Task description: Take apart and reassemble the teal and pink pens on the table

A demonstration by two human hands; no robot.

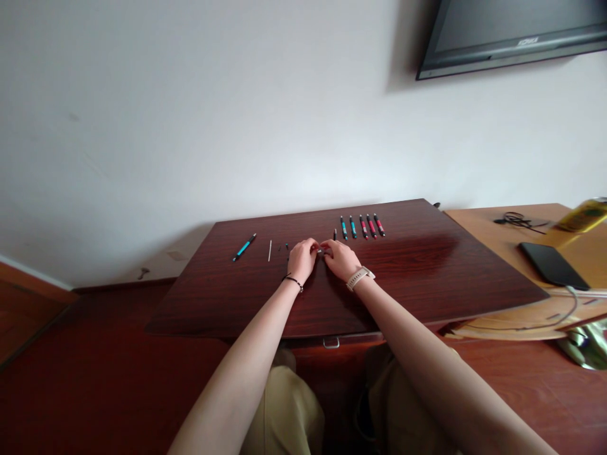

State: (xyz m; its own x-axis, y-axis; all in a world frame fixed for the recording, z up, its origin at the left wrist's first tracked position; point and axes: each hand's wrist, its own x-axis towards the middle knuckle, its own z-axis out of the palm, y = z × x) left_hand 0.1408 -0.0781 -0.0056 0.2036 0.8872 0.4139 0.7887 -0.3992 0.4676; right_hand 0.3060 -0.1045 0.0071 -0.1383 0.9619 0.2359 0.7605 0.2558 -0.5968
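My left hand (302, 257) and my right hand (342, 258) meet at the middle of the dark wooden table (398, 297), fingers closed and fingertips almost touching. Between them shows a small pale and dark piece (319, 251), too small to make out and partly covered by the fingers. Left of my hands lie a thin white stick (270, 250), like a pen refill, and tiny dark parts (286, 246). Farther left is a blue and black pen (244, 247). Just behind my right hand is a short black pen part (334, 234).
Behind my right hand, blue pens (353, 227) and red pens (370, 226) lie in a row. On the lighter table (502, 253) at right are a phone (552, 264), a black cable (519, 220) and a yellow can (584, 216). A television (516, 38) hangs above.
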